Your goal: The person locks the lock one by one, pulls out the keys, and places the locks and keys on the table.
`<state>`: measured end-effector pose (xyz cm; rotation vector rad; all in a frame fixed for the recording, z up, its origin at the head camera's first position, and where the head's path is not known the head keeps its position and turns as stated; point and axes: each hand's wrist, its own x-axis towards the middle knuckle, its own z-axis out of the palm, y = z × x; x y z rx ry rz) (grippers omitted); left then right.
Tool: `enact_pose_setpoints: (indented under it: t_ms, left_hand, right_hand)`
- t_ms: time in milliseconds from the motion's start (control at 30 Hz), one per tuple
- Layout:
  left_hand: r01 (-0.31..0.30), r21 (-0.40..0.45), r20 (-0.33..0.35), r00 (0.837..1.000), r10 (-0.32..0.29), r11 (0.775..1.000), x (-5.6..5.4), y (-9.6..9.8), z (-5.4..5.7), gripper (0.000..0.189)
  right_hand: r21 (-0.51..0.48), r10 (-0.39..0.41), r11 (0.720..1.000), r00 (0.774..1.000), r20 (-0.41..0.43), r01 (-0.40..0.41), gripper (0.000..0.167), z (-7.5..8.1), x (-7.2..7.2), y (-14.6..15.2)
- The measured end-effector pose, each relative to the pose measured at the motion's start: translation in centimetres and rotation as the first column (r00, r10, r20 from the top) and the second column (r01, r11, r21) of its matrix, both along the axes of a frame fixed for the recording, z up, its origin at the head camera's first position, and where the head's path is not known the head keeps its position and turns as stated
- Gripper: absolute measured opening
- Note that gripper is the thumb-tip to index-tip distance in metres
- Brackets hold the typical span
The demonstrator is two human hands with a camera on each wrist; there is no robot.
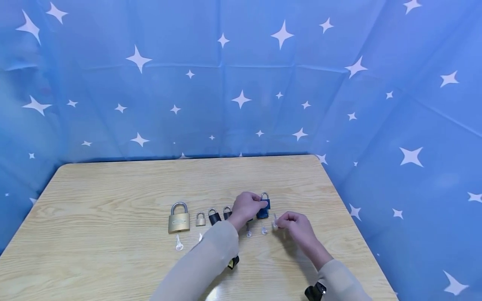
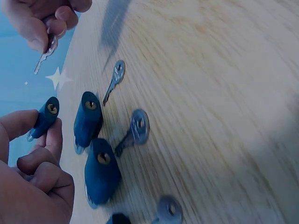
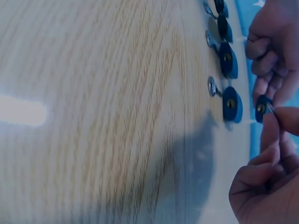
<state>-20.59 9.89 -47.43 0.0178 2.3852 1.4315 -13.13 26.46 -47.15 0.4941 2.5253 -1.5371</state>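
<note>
My left hand [image 1: 246,207] pinches a small blue padlock [image 2: 46,116] between thumb and fingers, its keyhole facing the right hand. Between the right thumb and fingertips is a small silver key [image 2: 46,56], its blade pointing toward that padlock; the right hand [image 1: 299,230] is just to the right of the left one. In the left wrist view the key is apart from the keyhole. Two more blue padlocks, one nearer [image 2: 102,172] and one farther [image 2: 88,119], lie on the table beside the left hand. A silver key [image 2: 134,130] lies in front of the nearer one, and another key [image 2: 114,79] by the farther one.
Left of the hands, a large brass padlock [image 1: 178,223], a small brass padlock [image 1: 200,220] and two black padlocks [image 1: 214,218] continue the row. Keys [image 1: 179,243] lie in front of them. A blue star-patterned curtain [image 1: 241,117] hangs behind the wooden table [image 1: 113,200].
</note>
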Motion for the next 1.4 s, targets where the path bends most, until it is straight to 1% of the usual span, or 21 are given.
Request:
enact_pose_setpoints:
  t_ms: [167, 300, 400, 500, 633, 700, 833, 933, 1033, 1167, 1400]
  left_hand:
    - [0.015, -0.027, -0.011, 1.0, -0.015, 1.0, -0.1, 0.9, 0.2, 0.025]
    - [0.02, -0.08, -0.02, 1.0, -0.022, 0.997, -0.3, 1.8, 0.3, 0.024]
    - [0.01, -0.119, -0.014, 1.0, -0.012, 0.993, -0.4, 2.4, 0.4, 0.022]
    - [0.01, -0.14, 0.001, 1.0, -0.01, 0.99, -0.4, 2.9, 0.4, 0.02]
    - [0.002, -0.189, 0.004, 1.0, -0.002, 0.982, -0.5, 3.5, 0.4, 0.02]
    - [-0.009, -0.219, -0.008, 1.0, 0.007, 0.976, -0.5, 3.8, 0.4, 0.021]
    - [-0.013, -0.295, -0.043, 0.999, 0.001, 0.955, -0.6, 4.5, 0.2, 0.036]
    - [-0.01, -0.353, -0.058, 0.998, -0.011, 0.936, -0.7, 4.9, 0.1, 0.046]
    - [-0.001, -0.4, -0.062, 0.998, -0.025, 0.916, -0.9, 5.1, 0.1, 0.047]
    - [0.021, -0.449, -0.072, 0.996, -0.059, 0.893, -0.9, 5.2, 0.5, 0.042]
    - [0.039, -0.474, -0.104, 0.99, -0.1, 0.88, -0.9, 5.3, 0.6, 0.032]
  right_hand:
    - [0.02, -0.009, 1.0, 1.0, 0.015, 0.008, 0.011, 0.2, 0.1, 0.7]
    - [0.018, -0.02, 1.0, 1.0, 0.016, 0.019, 0.011, 0.3, 0.2, 1.3]
    - [0.009, -0.026, 1.0, 1.0, 0.016, 0.026, 0.01, 0.2, 0.2, 1.5]
    - [0.004, -0.033, 0.999, 0.999, 0.013, 0.033, 0.009, 0.1, 0.1, 1.6]
    - [0.013, -0.036, 0.999, 0.999, 0.011, 0.035, 0.009, 0.2, 0.1, 1.5]
    - [0.021, -0.035, 0.999, 0.999, 0.011, 0.035, 0.01, 0.2, 0.1, 1.5]
    - [0.026, -0.042, 0.999, 0.999, 0.017, 0.042, 0.01, 0.1, 0.0, 1.7]
    - [0.029, -0.044, 0.999, 0.999, 0.019, 0.043, 0.01, 0.0, -0.1, 1.8]
    - [0.031, -0.041, 0.999, 0.999, 0.017, 0.04, 0.011, -0.1, -0.1, 1.9]
    - [0.029, -0.037, 0.999, 0.999, 0.015, 0.037, 0.011, -0.1, -0.1, 1.9]
    - [0.034, -0.032, 0.999, 0.999, 0.025, 0.032, 0.011, 0.0, -0.1, 2.0]
